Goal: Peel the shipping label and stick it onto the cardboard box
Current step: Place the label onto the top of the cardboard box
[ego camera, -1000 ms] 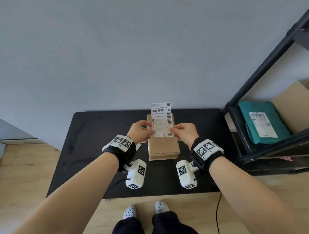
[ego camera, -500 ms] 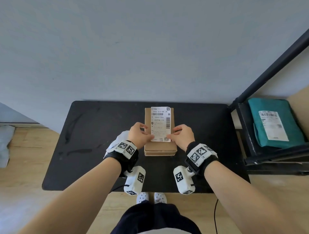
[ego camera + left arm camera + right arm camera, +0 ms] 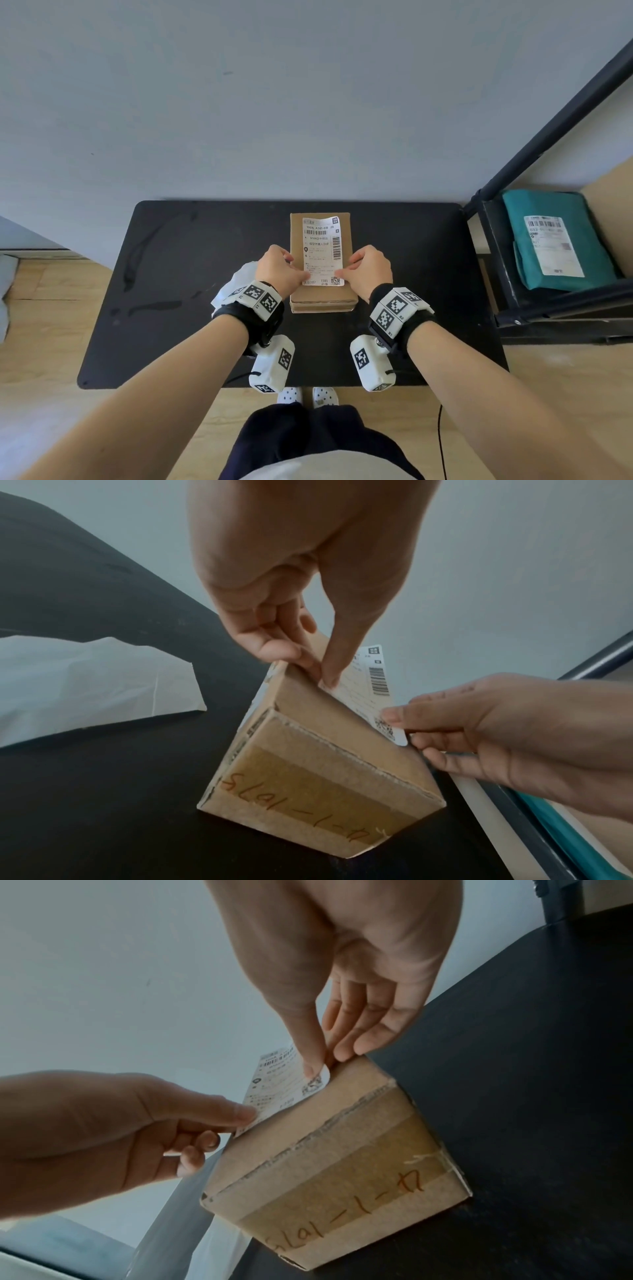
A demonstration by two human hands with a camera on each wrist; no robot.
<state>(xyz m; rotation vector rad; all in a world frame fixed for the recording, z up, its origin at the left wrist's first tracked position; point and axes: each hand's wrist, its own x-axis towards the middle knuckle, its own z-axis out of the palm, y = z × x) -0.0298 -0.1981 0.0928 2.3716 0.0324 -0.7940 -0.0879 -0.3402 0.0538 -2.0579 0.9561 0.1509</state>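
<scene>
A brown cardboard box point(image 3: 322, 296) stands in the middle of the black table point(image 3: 171, 274), with orange writing on the taped near side point(image 3: 301, 791). The white shipping label point(image 3: 322, 250) lies lengthwise over the box top, printed side up, and its far right corner curls a little. My left hand point(image 3: 305, 275) pinches the label's near left corner between thumb and forefinger point(image 3: 325, 680). My right hand point(image 3: 339, 272) pinches the near right corner point(image 3: 320, 1068). Both near corners are held just above the cardboard. How much of the label touches the box is unclear.
A crumpled white sheet point(image 3: 85, 685) lies on the table just left of the box, partly under my left wrist point(image 3: 236, 284). A black metal rack point(image 3: 500, 260) stands at the right with a teal labelled parcel point(image 3: 582, 219) on its shelf. A wall rises behind the table.
Both hands have brought the label down from upright above the box to lying flat along its top. The grip on the two near corners is unchanged.
</scene>
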